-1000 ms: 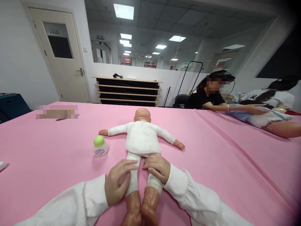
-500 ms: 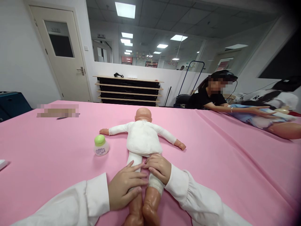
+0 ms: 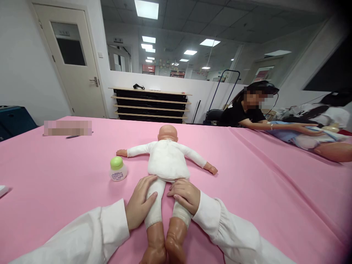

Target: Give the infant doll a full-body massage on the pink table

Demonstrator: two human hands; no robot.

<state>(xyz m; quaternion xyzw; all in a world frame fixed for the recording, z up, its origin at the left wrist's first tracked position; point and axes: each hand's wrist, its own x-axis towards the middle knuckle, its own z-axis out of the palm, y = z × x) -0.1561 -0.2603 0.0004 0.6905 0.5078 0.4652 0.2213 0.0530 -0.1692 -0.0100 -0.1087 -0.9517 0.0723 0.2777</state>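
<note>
A doll in a white padded suit lies stretched out at the centre of the frame on a pink cloth, its bald head farthest away and its brown feet at the bottom edge. Its arms spread to either side, and its legs run down side by side, close together at the feet.

The left hand rests against the outer side and top of the doll's left-of-frame thigh, the thumb spread well apart from the fingers, which reach the hem of the shirt. The right hand lies draped over the other thigh, its fingers curved together; whether it presses or grips there I cannot tell. White sleeves cover both wrists.

A jar with a green cap stands upright left of the doll, just below its outstretched arm and touching neither hand. A white object is cut off by the left edge. At the upper right, a co-worker in a black top reaches across light blue cloth. Shelving stands behind the table at upper centre, and a door at upper left.
</note>
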